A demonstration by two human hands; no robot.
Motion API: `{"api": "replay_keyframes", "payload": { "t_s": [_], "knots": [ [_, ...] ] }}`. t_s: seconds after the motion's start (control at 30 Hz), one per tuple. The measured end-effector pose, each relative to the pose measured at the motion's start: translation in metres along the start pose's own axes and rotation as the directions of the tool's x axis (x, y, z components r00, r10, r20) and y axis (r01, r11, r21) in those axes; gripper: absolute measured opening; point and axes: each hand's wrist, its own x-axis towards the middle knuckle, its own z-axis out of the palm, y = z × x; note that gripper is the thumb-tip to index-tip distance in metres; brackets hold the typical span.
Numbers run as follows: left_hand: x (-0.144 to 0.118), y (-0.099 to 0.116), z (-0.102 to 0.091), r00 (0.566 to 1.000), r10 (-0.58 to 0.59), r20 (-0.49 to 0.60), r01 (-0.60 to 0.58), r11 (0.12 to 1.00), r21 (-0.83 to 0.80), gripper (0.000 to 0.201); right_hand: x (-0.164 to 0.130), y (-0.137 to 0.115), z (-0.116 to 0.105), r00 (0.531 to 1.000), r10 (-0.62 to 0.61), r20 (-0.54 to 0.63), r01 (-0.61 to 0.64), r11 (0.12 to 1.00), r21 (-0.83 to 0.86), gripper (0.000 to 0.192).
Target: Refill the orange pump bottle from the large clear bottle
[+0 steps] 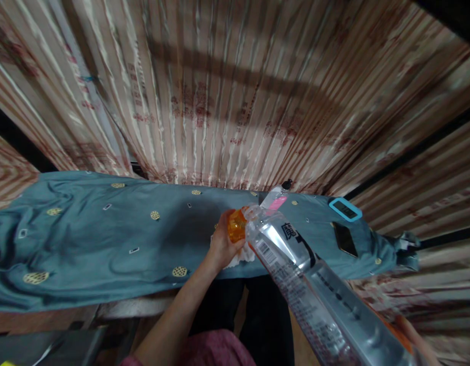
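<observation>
- Large clear bottle [311,290] is being held tilted over the cloth-covered table [105,229], neck end over it, base toward the lower right.
- Orange piece [237,225] is being gripped at the bottle's neck by the left hand [219,246], fingers curled around it. Cap or cup: can't tell.
- Right hand [413,335] is being cut off by the frame, alongside the base; grip can't be told.
- Progress, as judged: bottle is up, orange piece is being held at the neck. Fitting or removal can't be told, nor what's left.
- Contents: no fill line is being shown in the large bottle; orange piece's inside is being hidden.
- Small black-topped bottle [276,198] is sitting just beyond; contents unclear.
- White tissue [242,256] is lying below the left hand; blue-framed timer [345,209] and phone [345,239] are lying farther right.
</observation>
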Motion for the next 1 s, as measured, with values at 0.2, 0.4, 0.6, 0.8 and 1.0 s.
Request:
{"api": "replay_keyframes", "payload": {
  "t_s": [0.2, 0.4, 0.6, 0.8, 1.0],
  "knots": [
    [0.000, -0.003, 0.001, 1.000, 0.005, -0.002, -0.005, 1.000, 0.020, 0.084, -0.004, 0.002, -0.003, 0.999, 0.051, -0.015, -0.052, 0.996, -0.066, 0.064],
    [-0.001, 0.000, -0.001, 1.000, 0.004, 0.005, -0.004, 0.999, 0.037, 0.082, -0.001, -0.009, 0.000, 0.995, 0.092, -0.044, -0.094, 0.995, -0.030, 0.073],
    [-0.001, -0.002, 0.000, 1.000, 0.005, -0.016, -0.005, 1.000, 0.029, 0.084, 0.002, -0.014, 0.000, 0.999, 0.012, -0.044, -0.015, 0.997, -0.078, 0.069],
    [0.000, 0.000, -0.001, 1.000, 0.007, -0.009, -0.007, 1.000, 0.020, 0.084, 0.002, -0.016, 0.002, 0.999, 0.025, 0.026, -0.024, 0.999, -0.033, 0.062],
    [0.000, 0.002, -0.001, 1.000, 0.020, -0.012, -0.020, 1.000, 0.014, 0.081, 0.004, -0.014, 0.003, 0.998, 0.060, -0.017, -0.060, 0.998, -0.020, 0.057]
  ]
}}
